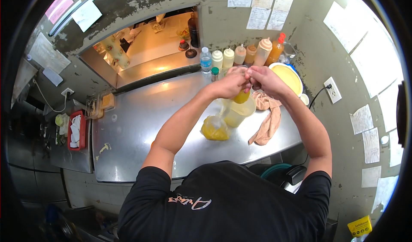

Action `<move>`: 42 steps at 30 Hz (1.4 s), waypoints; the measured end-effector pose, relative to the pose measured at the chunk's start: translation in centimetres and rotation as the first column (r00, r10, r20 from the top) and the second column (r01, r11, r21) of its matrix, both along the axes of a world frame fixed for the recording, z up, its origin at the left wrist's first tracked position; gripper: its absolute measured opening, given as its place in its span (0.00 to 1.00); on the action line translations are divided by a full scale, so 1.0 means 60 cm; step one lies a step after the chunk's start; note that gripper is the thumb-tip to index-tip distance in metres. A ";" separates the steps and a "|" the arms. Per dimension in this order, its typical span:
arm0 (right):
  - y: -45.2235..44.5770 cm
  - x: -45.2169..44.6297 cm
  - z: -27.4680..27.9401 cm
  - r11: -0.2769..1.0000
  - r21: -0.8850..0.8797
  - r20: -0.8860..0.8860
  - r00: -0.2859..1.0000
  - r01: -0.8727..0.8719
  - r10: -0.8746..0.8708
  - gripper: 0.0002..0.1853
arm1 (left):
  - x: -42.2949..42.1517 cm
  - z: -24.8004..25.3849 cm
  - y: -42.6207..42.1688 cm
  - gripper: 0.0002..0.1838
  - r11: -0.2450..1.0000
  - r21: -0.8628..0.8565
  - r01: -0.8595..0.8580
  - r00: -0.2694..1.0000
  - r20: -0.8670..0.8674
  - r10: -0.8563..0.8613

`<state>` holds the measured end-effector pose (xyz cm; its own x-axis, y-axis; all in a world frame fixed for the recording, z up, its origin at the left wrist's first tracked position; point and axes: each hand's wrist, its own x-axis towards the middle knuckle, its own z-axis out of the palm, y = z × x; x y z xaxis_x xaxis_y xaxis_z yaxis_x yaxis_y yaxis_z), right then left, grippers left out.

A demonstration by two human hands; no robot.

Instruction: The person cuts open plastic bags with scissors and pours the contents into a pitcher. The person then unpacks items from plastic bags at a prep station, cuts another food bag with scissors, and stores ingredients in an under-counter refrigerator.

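Left hand: upper centre of the frame; fingers point(246, 87) curled closed, grasping the gathered top of a yellow-filled plastic bag.
Right hand point(266, 77): just right of the left hand point(234, 81), touching or nearly so; fingertips pinched together, apparently on the same gathered top; exact grip too small to confirm.
Held bag point(242, 97): immediately below both hands, partly covered by them; long axis seems to run down the frame, as if hanging. Left hand lies more directly over the visible yellow portion; right hand sits above and to the right.
Translucent plastic container point(234, 119): centre of the frame, on the metal surface point(141, 126), below the held bag; cannot tell whether bag and rim touch.
Second yellow-filled bag point(215, 130): on the surface, just left of the container, its clear top upward.
Peach cloth point(269, 124): crumpled, right of the container.
Squeeze bottles point(228, 58): row along the wall, upper centre.
Orange sauce bottle point(274, 52): right end of that row.
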<state>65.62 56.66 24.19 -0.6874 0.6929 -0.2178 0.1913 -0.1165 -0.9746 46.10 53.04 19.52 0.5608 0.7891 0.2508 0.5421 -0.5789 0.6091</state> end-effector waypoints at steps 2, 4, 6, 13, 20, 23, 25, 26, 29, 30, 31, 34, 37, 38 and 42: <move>0.004 0.006 -0.005 0.998 -0.066 -0.084 0.996 0.009 -0.014 0.12 | 0.001 0.018 -0.009 0.08 0.999 -0.042 -0.015 0.999 0.048 0.017; 0.003 0.008 -0.015 0.986 -0.160 -0.236 0.969 0.038 -0.076 0.11 | -0.004 0.012 -0.004 0.08 1.000 -0.028 -0.007 0.997 0.074 0.009; 0.020 0.022 -0.033 0.960 -0.279 -0.452 0.883 -0.006 -0.126 0.08 | -0.015 0.013 0.000 0.09 0.999 -0.032 0.020 1.000 -0.009 -0.020; 0.029 0.113 -0.027 0.963 -0.098 -0.575 0.776 0.252 -0.261 0.08 | -0.037 -0.018 -0.012 0.14 0.998 -0.009 0.062 0.977 0.207 -0.059; -0.105 0.168 -0.115 0.890 0.327 -0.067 0.947 0.318 -0.314 0.08 | -0.061 0.015 -0.037 0.18 0.987 -0.149 0.066 0.888 0.460 0.010; -0.161 0.172 -0.199 0.942 0.248 0.206 0.938 0.224 -0.278 0.09 | -0.079 0.028 -0.051 0.18 0.985 -0.167 0.035 0.911 0.411 0.037; -0.190 0.169 -0.269 0.958 0.266 0.310 0.931 0.109 -0.192 0.11 | -0.082 0.035 -0.066 0.18 0.979 -0.200 0.036 0.905 0.423 0.053; -0.202 0.163 -0.307 0.956 0.248 0.245 0.945 0.154 -0.216 0.11 | -0.086 0.036 -0.070 0.18 0.976 -0.214 0.041 0.906 0.420 0.054; -0.221 0.139 -0.326 0.953 0.171 0.251 0.924 0.252 -0.289 0.08 | -0.090 0.048 -0.084 0.17 0.967 -0.249 0.049 0.918 0.392 0.054; -0.224 0.130 -0.317 0.946 0.113 0.257 0.911 0.304 -0.324 0.08 | -0.092 0.050 -0.089 0.17 0.964 -0.262 0.046 0.922 0.383 0.060; -0.224 0.124 -0.310 0.934 0.059 0.263 0.897 0.353 -0.356 0.07 | -0.094 0.052 -0.092 0.17 0.962 -0.270 0.040 0.925 0.374 0.066; -0.220 0.125 -0.307 0.933 0.003 0.278 0.895 0.361 -0.347 0.07 | -0.096 0.053 -0.100 0.17 0.960 -0.277 0.035 0.936 0.347 0.066; -0.210 0.132 -0.320 0.938 -0.038 0.253 0.911 0.346 -0.326 0.07 | -0.100 0.053 -0.107 0.17 0.954 -0.298 0.038 0.933 0.353 0.072; -0.208 0.136 -0.324 0.936 -0.046 0.243 0.913 0.348 -0.328 0.07 | -0.101 0.053 -0.109 0.16 0.951 -0.308 0.041 0.930 0.360 0.077; -0.213 0.141 -0.325 0.932 0.013 0.267 0.897 0.363 -0.353 0.08 | -0.105 0.057 -0.118 0.16 0.944 -0.326 0.052 0.935 0.347 0.069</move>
<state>74.09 43.88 4.69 -0.3099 0.8695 -0.3845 0.3758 -0.2594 -0.8896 39.80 45.97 22.92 0.4772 0.8644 0.1584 0.2638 -0.3128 0.9125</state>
